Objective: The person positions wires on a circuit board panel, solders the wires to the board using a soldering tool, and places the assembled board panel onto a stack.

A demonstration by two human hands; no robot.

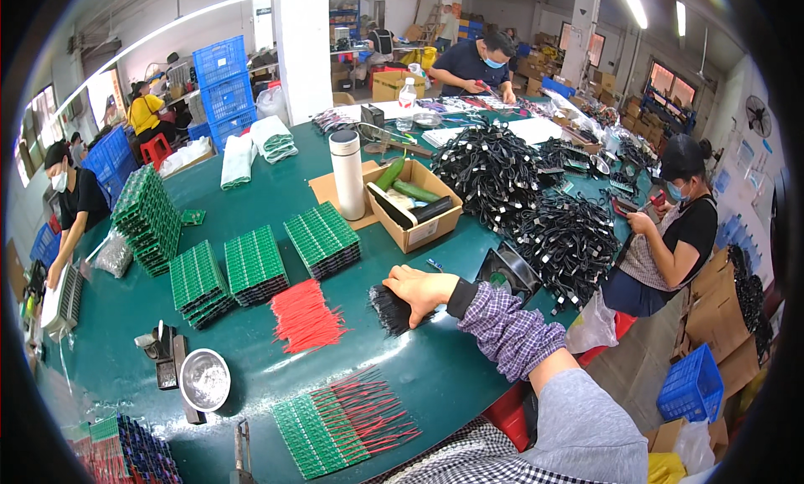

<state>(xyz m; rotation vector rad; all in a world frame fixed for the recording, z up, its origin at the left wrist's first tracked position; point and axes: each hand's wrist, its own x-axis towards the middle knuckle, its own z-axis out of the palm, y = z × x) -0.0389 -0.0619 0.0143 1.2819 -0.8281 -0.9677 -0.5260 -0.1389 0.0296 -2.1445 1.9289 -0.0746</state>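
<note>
And here's the right hand, down on the black wire bundle just right of the red wire pile, fingers bent and slightly parted over the strands; whether they've pinched any, I cannot tell. The left hand is out of view, so its fingers can't be called. On the near side of the red pile, a green board panel lies flat on the green tabletop, red wires fanning rightward across it. Left and nearer than the pile sits a metal bowl; just beyond it, three stacks of green boards. Farther beyond, to its right, a cardboard box holds cucumbers, a white flask standing beside.
</note>
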